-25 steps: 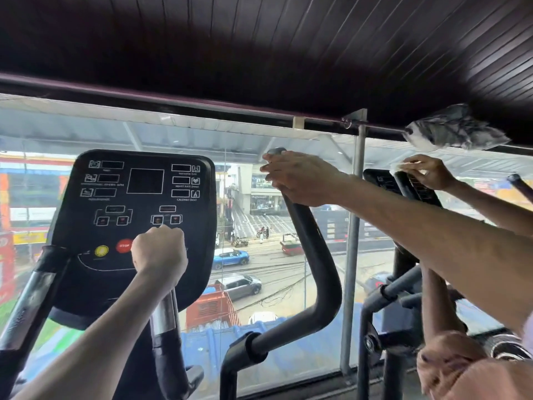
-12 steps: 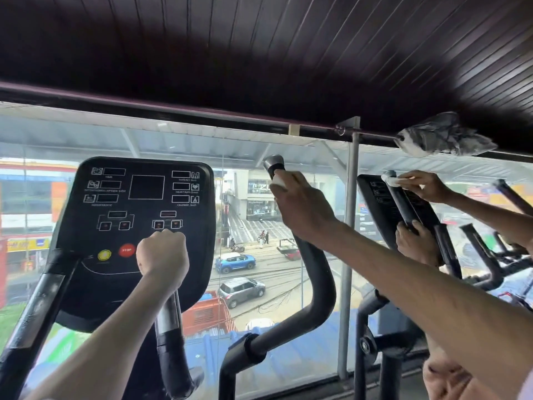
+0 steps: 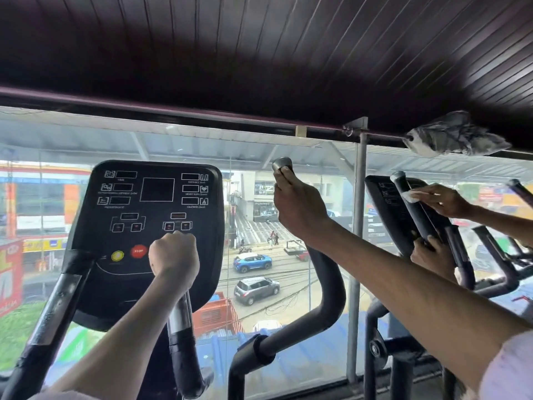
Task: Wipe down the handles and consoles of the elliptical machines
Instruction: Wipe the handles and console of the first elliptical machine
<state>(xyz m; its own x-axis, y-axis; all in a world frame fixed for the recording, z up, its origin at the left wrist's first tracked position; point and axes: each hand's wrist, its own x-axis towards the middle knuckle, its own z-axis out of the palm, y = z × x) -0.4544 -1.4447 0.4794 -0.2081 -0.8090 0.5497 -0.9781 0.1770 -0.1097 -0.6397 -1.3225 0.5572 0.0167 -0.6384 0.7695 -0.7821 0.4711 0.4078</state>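
Looking through the head view, I see my right hand (image 3: 300, 207) wrapped round the top of the curved moving handle (image 3: 328, 290), whose long axis drops down and bends left beneath it. My left hand (image 3: 174, 256) fists the inner grip (image 3: 180, 319) before the console (image 3: 150, 215).

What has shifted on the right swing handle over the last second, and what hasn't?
The right hand slid down from covering the cap of the curved right handle and now grips the shaft below it, leaving the cap exposed. The left hand stayed gripping the short fixed handle in front of the console. Another person beside kept wiping the next machine.
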